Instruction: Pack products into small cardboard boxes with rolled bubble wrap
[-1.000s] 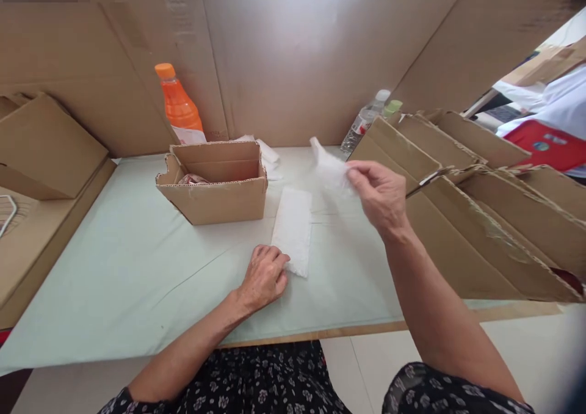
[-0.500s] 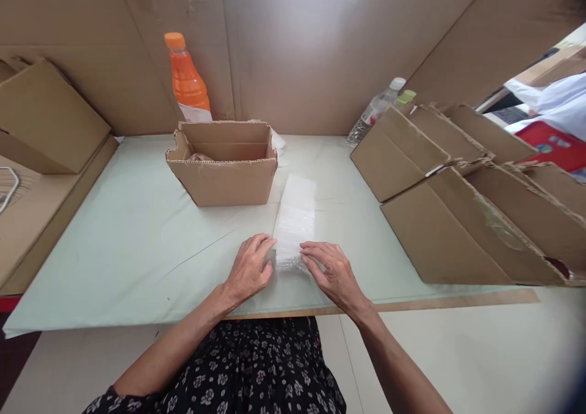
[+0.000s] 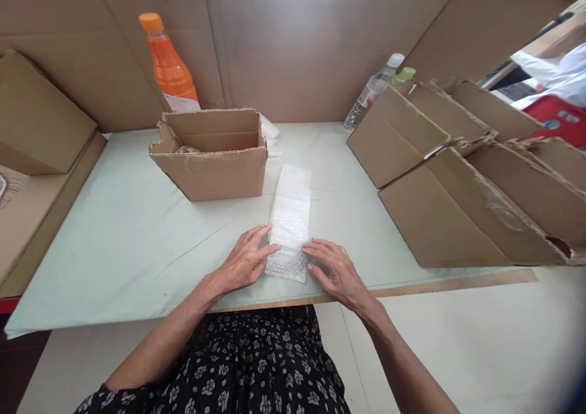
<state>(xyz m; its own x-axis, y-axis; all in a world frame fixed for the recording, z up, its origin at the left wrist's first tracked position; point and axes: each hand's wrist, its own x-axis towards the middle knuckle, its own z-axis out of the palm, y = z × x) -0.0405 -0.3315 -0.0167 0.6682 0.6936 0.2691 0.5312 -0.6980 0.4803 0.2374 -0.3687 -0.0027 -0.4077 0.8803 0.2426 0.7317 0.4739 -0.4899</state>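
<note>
a strip of bubble wrap (image 3: 290, 218) is laid flat at the centre of the frame, its long sides running away from the near edge of the desk (image 3: 458, 282), which is covered with a pale green cloth (image 3: 137, 237). whether one layer or several are stacked there cannot be told. the strip is flanked on both sides: by the left hand (image 3: 242, 260), its fingers loosely spread and its thumb reached over the left edge, and by the right hand (image 3: 336, 273), its fingers held nearly straight with the tips at the right edge. nothing is seen to be pinched by either one; how firmly the strip is pressed cannot be made out.

the step in hand is judged to be the settling of the strip, flat and square. both long edges are best nudged with light, even pressure, since such thin film would probably slide or buckle if pushed from one side only. the near corners are best kept flat, and the bubbles should be spared any squeezing.

just left of the strip's far half, an open cardboard box (image 3: 220, 179) is stood, with white material (image 3: 271, 132) partly hidden behind it. an orange bottle (image 3: 171, 69) is seen at upper left, a clear bottle (image 3: 372, 90) at upper right.
</note>
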